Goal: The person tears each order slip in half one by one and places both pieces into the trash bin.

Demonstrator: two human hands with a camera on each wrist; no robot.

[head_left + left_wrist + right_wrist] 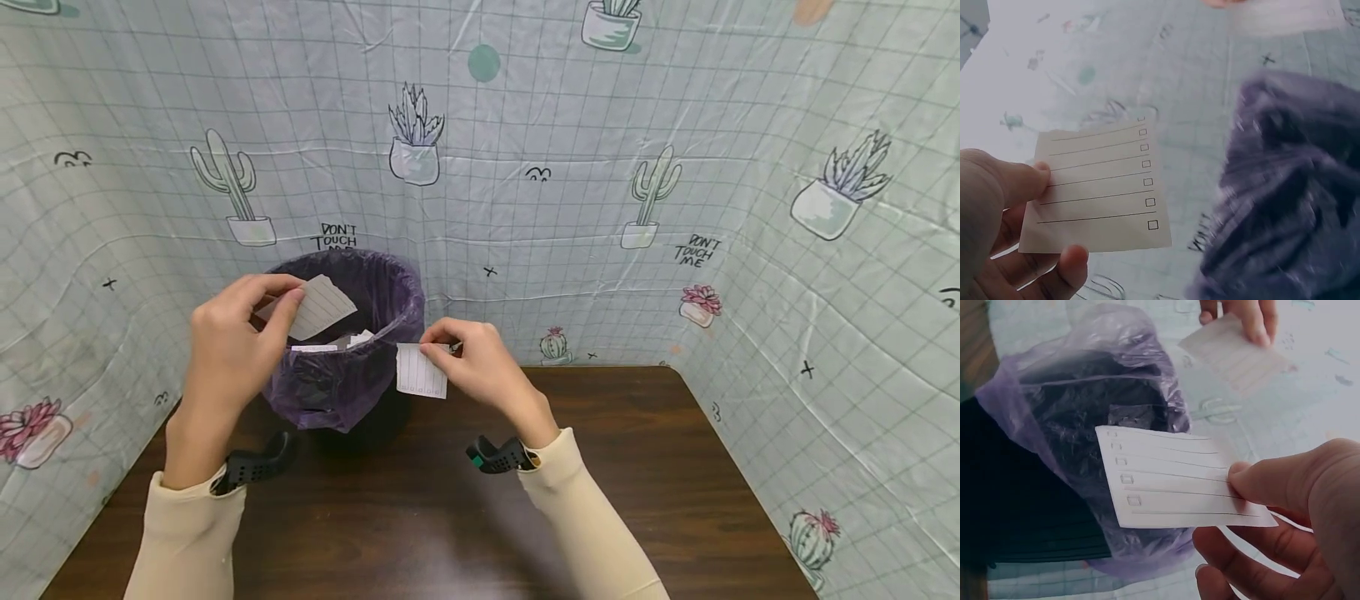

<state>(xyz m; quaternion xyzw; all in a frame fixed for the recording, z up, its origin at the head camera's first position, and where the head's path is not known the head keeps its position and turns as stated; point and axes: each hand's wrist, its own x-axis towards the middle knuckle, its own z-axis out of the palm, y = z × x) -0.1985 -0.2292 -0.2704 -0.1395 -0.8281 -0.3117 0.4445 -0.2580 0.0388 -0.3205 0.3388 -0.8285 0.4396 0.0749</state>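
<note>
My left hand pinches a lined piece of paper between thumb and fingers, over the bin's opening in the head view. Checkboxes run down one side of this piece of paper in the left wrist view. Lower and to the right, my right hand pinches a second lined piece of paper by its edge, just right of the bin. Small boxes line its far side in the right wrist view, where the paper overlaps the bin. The trash bin has a purple plastic liner folded over its rim.
White paper scraps show inside the bin near its front rim. The bin stands on a dark wooden table. A light grid-patterned cloth with cactus drawings surrounds the table at the back and sides.
</note>
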